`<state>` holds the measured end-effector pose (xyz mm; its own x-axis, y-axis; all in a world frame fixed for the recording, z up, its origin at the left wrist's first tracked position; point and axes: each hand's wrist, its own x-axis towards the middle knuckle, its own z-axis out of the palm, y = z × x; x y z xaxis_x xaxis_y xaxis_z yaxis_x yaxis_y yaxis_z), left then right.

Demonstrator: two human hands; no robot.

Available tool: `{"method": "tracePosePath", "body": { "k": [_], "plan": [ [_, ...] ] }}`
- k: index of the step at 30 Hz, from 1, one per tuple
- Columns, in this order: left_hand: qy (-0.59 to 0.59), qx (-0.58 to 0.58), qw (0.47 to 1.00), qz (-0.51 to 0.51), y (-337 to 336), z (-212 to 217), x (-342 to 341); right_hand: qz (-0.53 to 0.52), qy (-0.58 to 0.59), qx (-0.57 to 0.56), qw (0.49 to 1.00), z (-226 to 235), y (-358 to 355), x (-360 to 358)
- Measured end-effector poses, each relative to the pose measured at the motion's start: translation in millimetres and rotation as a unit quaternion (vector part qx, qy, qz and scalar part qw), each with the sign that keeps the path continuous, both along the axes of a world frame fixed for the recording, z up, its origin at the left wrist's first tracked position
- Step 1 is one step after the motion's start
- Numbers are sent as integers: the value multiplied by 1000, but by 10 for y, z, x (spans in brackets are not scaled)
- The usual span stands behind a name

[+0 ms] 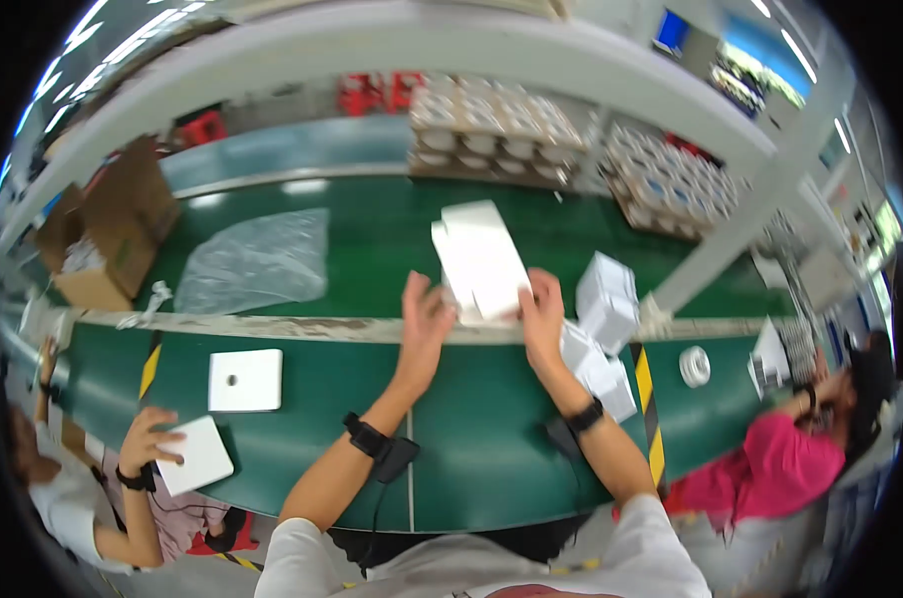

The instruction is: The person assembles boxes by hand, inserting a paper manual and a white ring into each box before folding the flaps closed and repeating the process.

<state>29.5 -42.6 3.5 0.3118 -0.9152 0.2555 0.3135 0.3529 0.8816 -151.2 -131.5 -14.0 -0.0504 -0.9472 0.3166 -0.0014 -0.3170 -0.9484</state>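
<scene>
Centrally, a flat white carton (pixel 481 261) is held upright over the green table (pixel 471 439), gripped between the left hand (pixel 424 317) and the right hand (pixel 541 311) at its lower edge. Just right lie folded white boxes (pixel 603 329). Far left, an open cardboard box (pixel 108 229) holds pale packing.

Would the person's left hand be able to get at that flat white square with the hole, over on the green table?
Probably yes: the square lies in the open, nothing between it and the left hand, though that hand now holds the white box.
</scene>
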Motion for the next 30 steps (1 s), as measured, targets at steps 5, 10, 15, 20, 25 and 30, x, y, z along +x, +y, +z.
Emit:
{"method": "tracePosePath", "body": {
  "k": [5, 10, 15, 20, 25, 30],
  "plan": [
    [428, 32, 820, -379, 129, 186, 234, 250, -36, 179, 951, 231, 1032, -78],
    [381, 89, 810, -437, 121, -56, 160, 233, 213, 142, 938, 436, 1143, -268],
    [248, 275, 843, -389, 230, -142, -48, 33, 350, -182, 918, 597, 1042, -305],
    [249, 261, 828, -429, 359, -23, -174, 81, 334, -234, 910, 671, 1210, -316],
    [202, 319, 825, -421, 435, 50, -180, 113, 317, -46, 940, 683, 1298, -388],
    [135, 299, 853, -406, 384, 96, -158, 138, 291, -68, 944, 541, 1246, -387]
  ]
}}
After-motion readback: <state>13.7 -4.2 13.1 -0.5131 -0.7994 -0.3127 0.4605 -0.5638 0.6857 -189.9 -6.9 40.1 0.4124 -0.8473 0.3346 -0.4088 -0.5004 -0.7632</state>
